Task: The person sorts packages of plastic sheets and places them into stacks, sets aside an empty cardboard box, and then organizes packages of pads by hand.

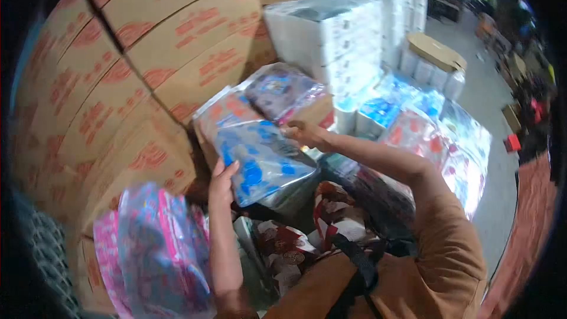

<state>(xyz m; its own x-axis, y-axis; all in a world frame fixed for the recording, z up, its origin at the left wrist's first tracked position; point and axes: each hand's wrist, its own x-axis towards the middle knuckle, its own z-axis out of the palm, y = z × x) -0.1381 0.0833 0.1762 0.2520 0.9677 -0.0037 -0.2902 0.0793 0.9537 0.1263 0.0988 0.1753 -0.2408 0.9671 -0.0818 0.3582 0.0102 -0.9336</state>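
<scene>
A clear plastic package with a blue pattern (260, 162) is held tilted between my two hands. At its left edge my left hand (223, 180) is closed, with the thumb on top. My right hand (306, 134) grips its upper right edge with bent fingers. Behind it lie a package with an orange pattern (227, 109) and a purple-grey wrapped package (280, 88). Red and white patterned packages (339, 210) are close to my body. A pink and blue plastic-wrapped bag (156, 242) stands at the lower left.
Stacked cardboard boxes (171, 29) form a wall at the left. White wrapped packs (348, 41) stand at the back. Blue packs (393, 103) and red-patterned packages (416, 136) lie to the right, beside the grey floor (487, 82).
</scene>
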